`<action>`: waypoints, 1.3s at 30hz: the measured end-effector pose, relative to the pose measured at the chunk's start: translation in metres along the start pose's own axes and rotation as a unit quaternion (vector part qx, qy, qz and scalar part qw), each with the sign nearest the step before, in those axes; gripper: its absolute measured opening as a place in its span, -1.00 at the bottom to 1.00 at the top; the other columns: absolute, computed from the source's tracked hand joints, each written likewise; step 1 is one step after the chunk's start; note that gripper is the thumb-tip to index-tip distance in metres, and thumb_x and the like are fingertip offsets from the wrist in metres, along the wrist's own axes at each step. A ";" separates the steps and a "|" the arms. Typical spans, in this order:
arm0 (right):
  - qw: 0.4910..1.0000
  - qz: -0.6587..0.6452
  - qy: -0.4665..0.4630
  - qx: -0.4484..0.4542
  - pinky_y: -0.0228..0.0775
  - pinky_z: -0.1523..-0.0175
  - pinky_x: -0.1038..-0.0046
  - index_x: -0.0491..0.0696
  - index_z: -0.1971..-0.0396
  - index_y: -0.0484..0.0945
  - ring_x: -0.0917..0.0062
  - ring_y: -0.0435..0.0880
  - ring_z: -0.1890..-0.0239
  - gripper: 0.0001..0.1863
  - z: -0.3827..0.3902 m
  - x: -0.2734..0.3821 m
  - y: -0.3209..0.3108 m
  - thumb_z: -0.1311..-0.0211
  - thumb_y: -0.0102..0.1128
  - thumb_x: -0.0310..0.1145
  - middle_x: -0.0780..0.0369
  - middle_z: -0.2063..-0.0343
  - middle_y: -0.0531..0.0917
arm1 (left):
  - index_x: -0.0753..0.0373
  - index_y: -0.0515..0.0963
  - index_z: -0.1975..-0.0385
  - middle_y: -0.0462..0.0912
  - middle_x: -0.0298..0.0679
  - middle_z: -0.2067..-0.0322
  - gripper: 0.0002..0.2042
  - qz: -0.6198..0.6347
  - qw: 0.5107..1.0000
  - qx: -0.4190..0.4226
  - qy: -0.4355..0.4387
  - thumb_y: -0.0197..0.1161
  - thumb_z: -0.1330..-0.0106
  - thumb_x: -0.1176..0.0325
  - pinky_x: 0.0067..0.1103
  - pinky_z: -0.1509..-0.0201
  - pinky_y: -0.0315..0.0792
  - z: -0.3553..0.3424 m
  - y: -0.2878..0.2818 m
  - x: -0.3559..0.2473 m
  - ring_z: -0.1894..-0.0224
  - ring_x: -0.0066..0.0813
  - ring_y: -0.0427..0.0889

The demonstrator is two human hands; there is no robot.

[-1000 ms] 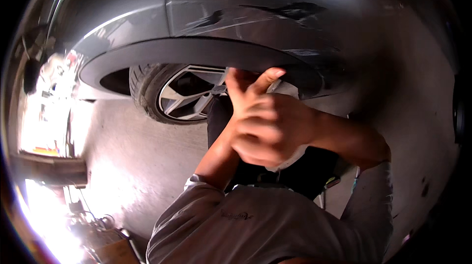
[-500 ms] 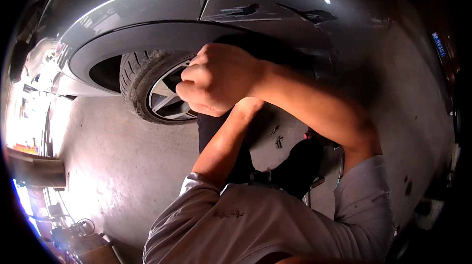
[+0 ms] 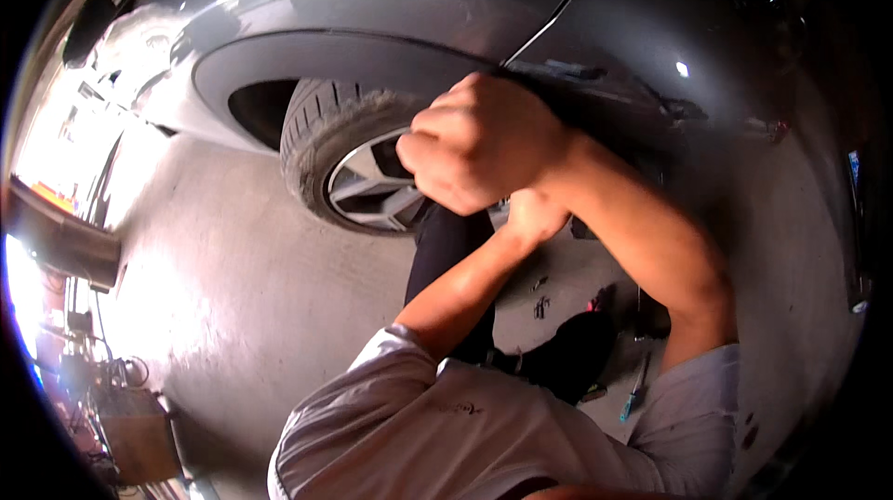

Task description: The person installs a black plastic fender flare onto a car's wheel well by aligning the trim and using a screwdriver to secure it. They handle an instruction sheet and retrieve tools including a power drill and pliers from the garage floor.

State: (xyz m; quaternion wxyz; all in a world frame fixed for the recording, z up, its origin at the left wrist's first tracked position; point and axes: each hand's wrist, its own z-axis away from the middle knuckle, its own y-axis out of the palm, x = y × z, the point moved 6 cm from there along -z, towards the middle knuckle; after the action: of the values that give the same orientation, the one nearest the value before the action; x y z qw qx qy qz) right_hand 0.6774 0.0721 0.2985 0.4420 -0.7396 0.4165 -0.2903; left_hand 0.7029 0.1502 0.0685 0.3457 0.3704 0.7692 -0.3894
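Observation:
My right hand (image 3: 479, 146) is closed in a fist in front of the wheel arch of a grey car (image 3: 372, 12), at the lower edge of its bumper. What the fist holds, if anything, is hidden. Below and partly behind it is my left hand (image 3: 539, 213), close to the right wrist, with its fingers out of sight. Just left of the fist stands the car's wheel (image 3: 358, 170), turned outward, with a treaded tyre and a spoked silver rim. A seam and dark scuffs mark the bumper (image 3: 642, 81) above my right forearm.
Small dark fasteners (image 3: 541, 306) lie on the concrete floor (image 3: 251, 240) near my knee. A screwdriver with a turquoise handle (image 3: 633, 402) lies by my right elbow. At the lower left stands box-shaped equipment (image 3: 135, 430) with cables, and bright light comes from that side.
The view has shifted, so the car, wheel and both hands appear farther right. My right fist stays closed at the wheel arch. More of the turquoise-handled screwdriver shows.

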 end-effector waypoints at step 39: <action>0.524 -0.176 0.775 -0.306 0.47 0.27 0.34 -0.13 0.35 0.53 0.31 0.68 0.41 -0.70 0.382 0.064 0.259 -0.27 0.35 -0.19 0.13 0.49 0.66 | 0.33 0.60 0.36 0.66 -0.19 0.52 -0.73 0.051 0.996 0.042 0.057 0.59 -0.06 0.42 -0.58 0.34 0.49 0.020 0.071 0.001 0.45 -0.41 0.69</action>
State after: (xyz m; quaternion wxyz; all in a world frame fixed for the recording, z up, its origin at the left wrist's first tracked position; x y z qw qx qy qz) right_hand 0.9196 0.1060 -0.0973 -0.3688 -0.3712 0.5191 -0.6758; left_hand 0.7667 0.1630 0.0338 0.3050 0.4451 0.7505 -0.3817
